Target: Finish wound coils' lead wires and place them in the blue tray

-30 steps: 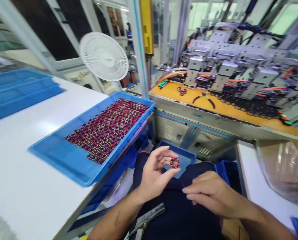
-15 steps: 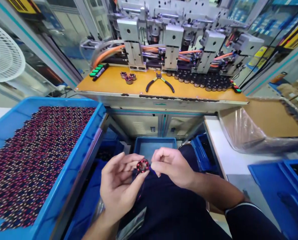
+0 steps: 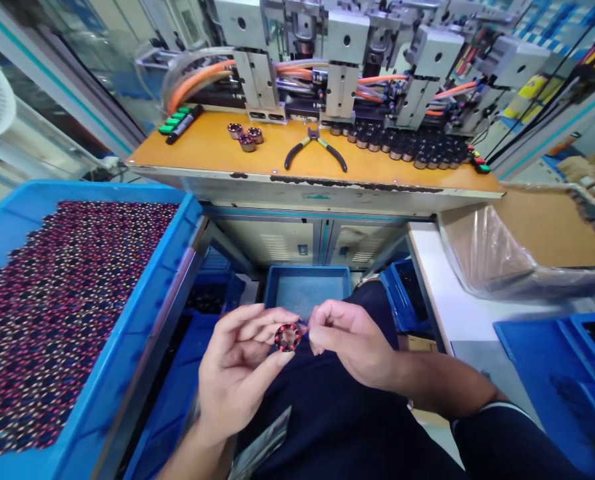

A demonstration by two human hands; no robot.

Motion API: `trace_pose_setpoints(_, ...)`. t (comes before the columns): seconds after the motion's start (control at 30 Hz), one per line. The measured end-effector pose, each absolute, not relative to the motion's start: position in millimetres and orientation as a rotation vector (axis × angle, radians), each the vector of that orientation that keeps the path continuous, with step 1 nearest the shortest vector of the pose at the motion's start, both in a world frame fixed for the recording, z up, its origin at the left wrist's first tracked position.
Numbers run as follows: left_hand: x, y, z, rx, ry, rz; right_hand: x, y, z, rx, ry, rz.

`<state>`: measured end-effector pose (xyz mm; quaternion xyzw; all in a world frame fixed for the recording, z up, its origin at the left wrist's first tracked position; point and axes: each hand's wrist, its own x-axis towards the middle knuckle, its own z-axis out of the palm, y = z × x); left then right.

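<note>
A small ring-shaped motor stator (image 3: 288, 338), dark with red and copper-coloured parts round its rim, is held between the thumb and fingers of my left hand (image 3: 242, 367). Its open centre faces up toward me. Just to its right, my right hand (image 3: 350, 340) is closed in a pinch, fingertips close to the stator's edge. Whatever those fingertips grip is too small to make out. Both hands are above my lap, in front of a blue tray (image 3: 272, 293) on a lower level.
At left, a blue bin (image 3: 164, 267) holds many similar stators. The orange bench (image 3: 207, 157) carries pliers (image 3: 314, 143), three loose stators (image 3: 247, 142), markers (image 3: 182, 123) and a row of dark stators (image 3: 407, 148) beneath the machine (image 3: 344, 40). A plastic-lined box (image 3: 497, 260) stands right.
The stator has turned in my left hand, its round opening now facing me more fully. My right hand stays pinched beside it. The whole view has shifted slightly.
</note>
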<state>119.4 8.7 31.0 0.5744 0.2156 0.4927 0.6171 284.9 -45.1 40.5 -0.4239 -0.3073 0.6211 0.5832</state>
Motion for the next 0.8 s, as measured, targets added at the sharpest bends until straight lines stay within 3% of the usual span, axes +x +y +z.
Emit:
trace_pose_setpoints(0.47,121,15,20,1.282,0.496,0.940,300,-37,60,-1.157,-1.040,1.420)
trace_pose_setpoints(0.8,119,15,22,1.225,0.536,0.877,316,-35,71,-1.154,-1.038,1.606)
